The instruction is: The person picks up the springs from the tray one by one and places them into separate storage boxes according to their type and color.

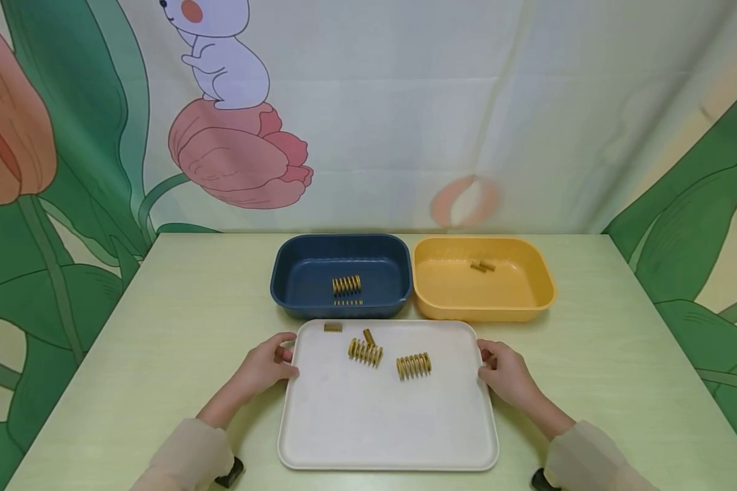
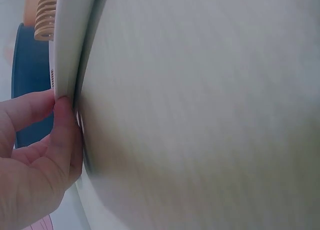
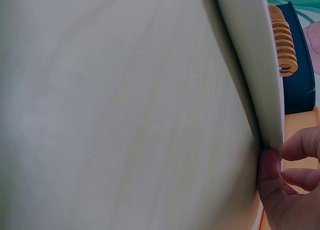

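Observation:
A white rectangular tray (image 1: 387, 423) lies in front of me, several yellow coil springs on its far half. Two of these are large, a spring (image 1: 365, 353) near the middle and another spring (image 1: 414, 366) to its right. A small spring (image 1: 333, 328) sits by the far left corner, and a second small spring (image 1: 368, 336) is beside the middle large one. My left hand (image 1: 265, 365) pinches the tray's left edge between thumb and fingers. On the opposite edge my right hand (image 1: 508, 372) pinches the rim the same way, as the right wrist view shows.
Directly behind the tray stands a navy blue bin (image 1: 288, 300) with a large spring (image 1: 347, 285) inside. Beside it on the right is a yellow bin (image 1: 485, 314) holding small springs (image 1: 482, 266). Both stand on a pale green table (image 1: 172, 327), with a printed curtain (image 1: 374, 136) behind.

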Action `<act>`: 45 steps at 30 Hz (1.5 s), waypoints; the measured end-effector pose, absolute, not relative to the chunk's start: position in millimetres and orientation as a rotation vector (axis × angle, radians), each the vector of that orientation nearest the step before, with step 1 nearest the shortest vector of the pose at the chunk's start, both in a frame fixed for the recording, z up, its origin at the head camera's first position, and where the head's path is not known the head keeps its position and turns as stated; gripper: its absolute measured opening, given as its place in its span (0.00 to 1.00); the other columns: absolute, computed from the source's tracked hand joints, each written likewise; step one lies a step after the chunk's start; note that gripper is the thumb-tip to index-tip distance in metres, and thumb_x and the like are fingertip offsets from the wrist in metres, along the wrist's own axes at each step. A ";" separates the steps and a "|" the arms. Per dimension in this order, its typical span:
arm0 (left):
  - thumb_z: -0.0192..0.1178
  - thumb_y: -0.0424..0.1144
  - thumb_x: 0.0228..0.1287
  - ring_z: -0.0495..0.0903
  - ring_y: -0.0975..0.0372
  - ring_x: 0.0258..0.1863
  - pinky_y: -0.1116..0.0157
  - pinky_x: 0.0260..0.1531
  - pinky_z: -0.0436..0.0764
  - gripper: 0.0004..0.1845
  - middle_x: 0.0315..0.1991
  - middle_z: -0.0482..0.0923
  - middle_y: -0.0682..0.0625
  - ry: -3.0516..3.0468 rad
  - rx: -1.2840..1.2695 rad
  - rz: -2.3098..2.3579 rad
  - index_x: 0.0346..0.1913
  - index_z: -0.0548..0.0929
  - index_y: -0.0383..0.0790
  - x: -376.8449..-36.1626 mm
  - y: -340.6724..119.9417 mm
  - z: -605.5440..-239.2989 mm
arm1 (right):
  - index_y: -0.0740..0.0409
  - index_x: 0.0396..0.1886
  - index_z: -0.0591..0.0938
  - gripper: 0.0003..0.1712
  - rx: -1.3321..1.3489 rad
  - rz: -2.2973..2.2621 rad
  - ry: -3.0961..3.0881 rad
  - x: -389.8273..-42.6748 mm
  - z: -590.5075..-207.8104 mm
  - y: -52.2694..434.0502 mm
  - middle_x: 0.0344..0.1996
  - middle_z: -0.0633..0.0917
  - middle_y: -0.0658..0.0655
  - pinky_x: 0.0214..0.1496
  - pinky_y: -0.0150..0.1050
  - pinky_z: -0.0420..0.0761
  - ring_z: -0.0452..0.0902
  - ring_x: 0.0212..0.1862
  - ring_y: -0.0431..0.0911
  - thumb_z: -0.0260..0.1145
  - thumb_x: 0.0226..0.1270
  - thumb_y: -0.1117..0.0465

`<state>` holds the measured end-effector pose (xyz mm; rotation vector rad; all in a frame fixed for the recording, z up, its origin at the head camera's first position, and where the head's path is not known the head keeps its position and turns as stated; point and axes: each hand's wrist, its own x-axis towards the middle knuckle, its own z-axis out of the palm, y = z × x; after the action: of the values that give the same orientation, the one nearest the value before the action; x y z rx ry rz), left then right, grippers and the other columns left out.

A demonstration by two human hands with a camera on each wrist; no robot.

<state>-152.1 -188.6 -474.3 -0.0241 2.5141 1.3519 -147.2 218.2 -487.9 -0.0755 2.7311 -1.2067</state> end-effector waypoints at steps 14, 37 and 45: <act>0.64 0.22 0.53 0.73 0.61 0.30 0.68 0.30 0.77 0.31 0.33 0.74 0.44 2.510 -0.049 1.329 0.63 0.69 0.26 -151.0 -187.1 -474.4 | 0.80 0.59 0.73 0.29 -0.102 -1.187 2.751 -146.8 -489.1 219.0 0.38 0.78 0.64 0.32 0.29 0.72 0.72 0.34 0.46 0.59 0.54 0.75; 0.62 0.21 0.53 0.73 0.61 0.27 0.68 0.28 0.77 0.31 0.30 0.73 0.46 2.506 -0.045 1.318 0.63 0.69 0.27 -151.2 -186.7 -472.6 | 0.68 0.46 0.84 0.15 -0.369 -1.016 2.961 -158.3 -465.0 202.8 0.44 0.84 0.65 0.44 0.50 0.79 0.79 0.41 0.55 0.64 0.60 0.68; 0.62 0.21 0.53 0.73 0.61 0.26 0.69 0.29 0.77 0.30 0.30 0.73 0.46 2.502 -0.044 1.309 0.62 0.69 0.27 -152.7 -186.6 -473.9 | 0.66 0.45 0.84 0.13 -0.387 -0.974 2.936 -163.4 -461.1 196.7 0.44 0.85 0.64 0.45 0.51 0.80 0.80 0.43 0.56 0.65 0.61 0.66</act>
<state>-152.7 -186.6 -473.9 -0.0441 2.5023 1.3090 -163.4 196.7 -461.1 -0.3865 2.9358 -0.9742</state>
